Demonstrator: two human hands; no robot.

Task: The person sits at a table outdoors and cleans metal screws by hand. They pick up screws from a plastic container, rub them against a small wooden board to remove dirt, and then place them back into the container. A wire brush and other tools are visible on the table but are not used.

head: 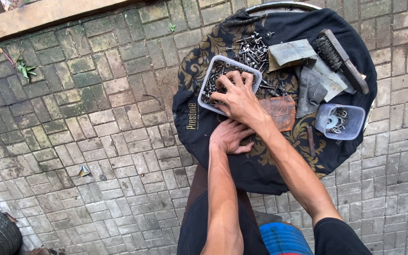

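The right hand (236,97) reaches into a clear plastic tray (209,72) full of dark screws (216,75), fingers spread and dipped among them; whether its grip has closed on a screw I cannot tell. The left hand (228,137) lies flat and released on the black cloth (204,127) that covers the round surface, just near of the tray. A loose heap of bolts (252,49) sits beyond the tray, with grey rags (303,71) and a wire brush (341,59) to the right, and a small clear tub (352,123) of washers at the right edge. A rusty brown sheet (279,112) lies beside the wrist. The tray rests toward the left edge of the cloth; a hard rake of the fingers could tip it or flick screws onto the brick paving (95,123), where they would drop into the joints
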